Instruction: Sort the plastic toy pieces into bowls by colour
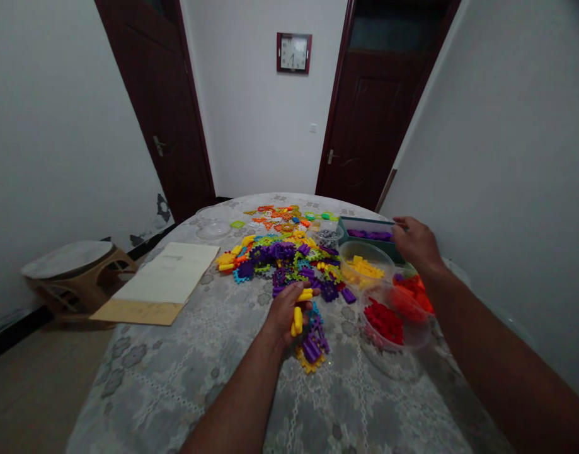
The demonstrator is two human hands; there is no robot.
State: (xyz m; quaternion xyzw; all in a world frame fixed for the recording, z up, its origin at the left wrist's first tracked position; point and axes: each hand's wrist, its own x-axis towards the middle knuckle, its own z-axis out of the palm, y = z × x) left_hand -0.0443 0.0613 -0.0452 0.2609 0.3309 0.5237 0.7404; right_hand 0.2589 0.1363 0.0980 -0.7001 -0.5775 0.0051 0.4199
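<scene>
My left hand (289, 312) is closed around several yellow plastic building pieces (297, 320), some poking out between its fingers. It hovers in front of a heap of mixed building pieces (284, 252), mostly purple, with yellow, blue and green among them. Just beside it on the table lies a small cluster of purple, blue and yellow pieces (312, 348). My right hand (416, 243) is at the right end of a dark green box (370, 222) that contains purple pieces (369, 235). Its fingers are bent together by the rim; what they hold, if anything, is hidden.
Right of the heap stand clear round tubs: one with yellow pieces (365, 270), one with red pieces (386, 323), one with grey pieces (327, 234). Orange pieces (414, 293) lie beyond the red. A paper pad (173, 271) lies left; a stool (76, 265) stands beside the table.
</scene>
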